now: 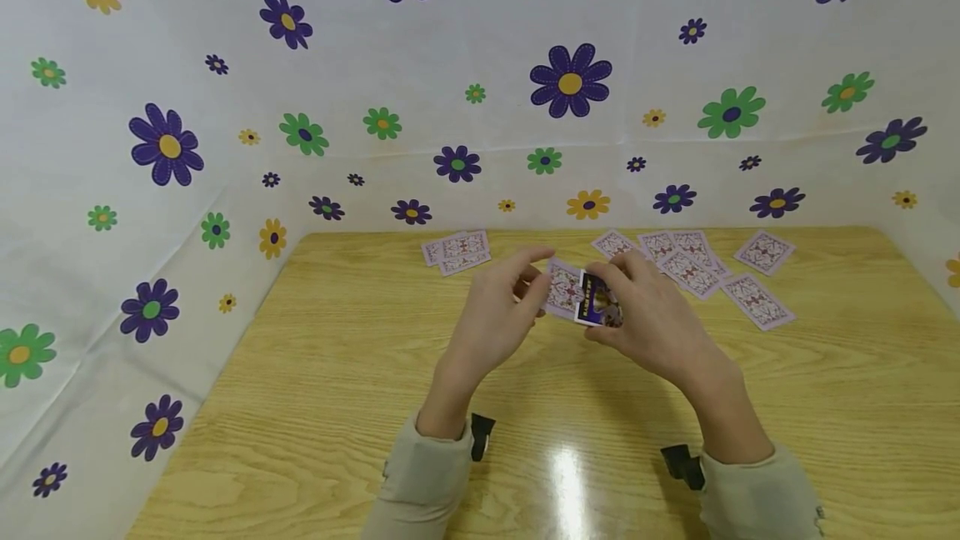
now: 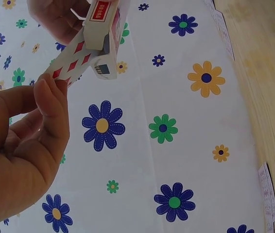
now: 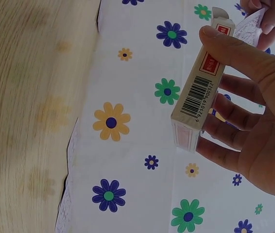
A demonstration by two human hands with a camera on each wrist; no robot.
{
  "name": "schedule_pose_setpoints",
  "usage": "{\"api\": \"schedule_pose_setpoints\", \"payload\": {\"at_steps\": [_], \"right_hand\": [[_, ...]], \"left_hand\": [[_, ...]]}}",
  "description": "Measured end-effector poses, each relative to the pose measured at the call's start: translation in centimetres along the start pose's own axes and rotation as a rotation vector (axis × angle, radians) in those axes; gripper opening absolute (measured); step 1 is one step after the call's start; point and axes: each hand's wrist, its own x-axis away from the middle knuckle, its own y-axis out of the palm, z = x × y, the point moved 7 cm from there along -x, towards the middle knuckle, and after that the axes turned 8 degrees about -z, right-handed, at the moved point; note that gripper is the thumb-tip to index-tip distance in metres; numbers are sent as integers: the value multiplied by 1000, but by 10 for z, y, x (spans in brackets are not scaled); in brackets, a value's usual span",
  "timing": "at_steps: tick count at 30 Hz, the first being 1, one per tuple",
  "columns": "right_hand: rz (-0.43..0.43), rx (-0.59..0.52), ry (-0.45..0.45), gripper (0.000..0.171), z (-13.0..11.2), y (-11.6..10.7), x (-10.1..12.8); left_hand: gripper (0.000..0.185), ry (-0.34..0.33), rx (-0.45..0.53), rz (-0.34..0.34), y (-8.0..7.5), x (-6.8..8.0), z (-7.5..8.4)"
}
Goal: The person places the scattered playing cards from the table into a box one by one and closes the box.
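Observation:
In the head view my right hand (image 1: 660, 319) grips a small playing-card box (image 1: 600, 304) above the table, its dark printed front facing up. The right wrist view shows the thumb on the barcode side of the box (image 3: 198, 94) and fingers on the opposite side. My left hand (image 1: 487, 315) pinches the outer end of a playing card (image 1: 564, 286) between thumb and fingers. Red diamonds mark the face of this card (image 2: 73, 62) in the left wrist view. Its other end meets the open end of the box (image 2: 97, 31), where a flap hangs out.
Face-down cards with purple-patterned backs lie along the table's far side: a small overlapping group (image 1: 463, 253) at left, several more (image 1: 690, 272) at right. A single card (image 1: 764, 252) lies farther right. Flower-print cloth (image 1: 480, 40) walls the wooden table (image 1: 337, 373) behind and at the sides.

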Motion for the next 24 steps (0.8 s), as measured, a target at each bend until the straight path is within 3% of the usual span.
{"api": "schedule_pose_setpoints", "payload": {"at_steps": [12, 24], "right_hand": [[-1, -13, -5, 74, -1, -1, 0], [-6, -16, -5, 73, -2, -1, 1]], "left_hand": [[33, 8, -70, -17, 10, -3, 3], [37, -46, -175, -38, 24, -4, 2]]}}
